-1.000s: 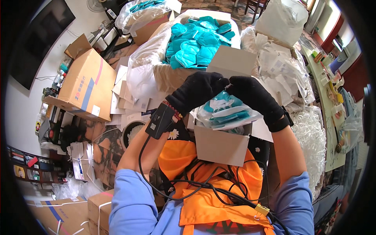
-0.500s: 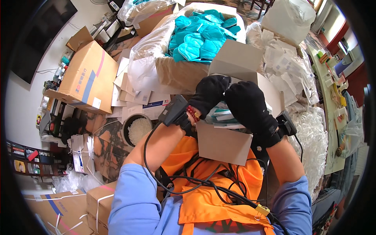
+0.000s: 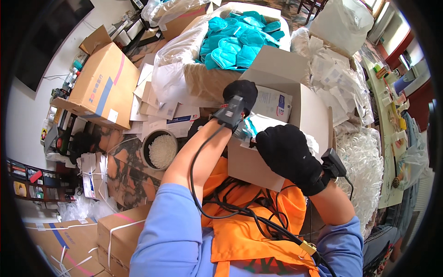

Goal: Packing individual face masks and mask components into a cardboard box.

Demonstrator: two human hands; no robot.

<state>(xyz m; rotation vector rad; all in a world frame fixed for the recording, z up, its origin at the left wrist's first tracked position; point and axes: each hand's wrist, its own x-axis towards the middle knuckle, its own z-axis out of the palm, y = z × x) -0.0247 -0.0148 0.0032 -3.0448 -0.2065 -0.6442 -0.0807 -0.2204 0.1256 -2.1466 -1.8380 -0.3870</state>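
Plastic packet [image 3: 250, 127] just left of right fingers [image 3: 265, 139], edge clamped between them; left fingers [image 3: 248, 88] beyond, cannot tell grip.

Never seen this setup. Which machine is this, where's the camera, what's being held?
No machine: these are a person's own hands in black gloves, with black units strapped at the wrists. The view comes from a wide fisheye camera on the person's head, looking down, so edges bend.

An open carton sits in front of the body, with a white packet inside. The right hand has its fingertips at crumpled plastic by the carton's near edge; how firmly isn't clear. The left hand is at the carton's left side, its back to the camera, so anything in it is hidden.

Around them: teal pieces beyond, a bowl left, white strips right.
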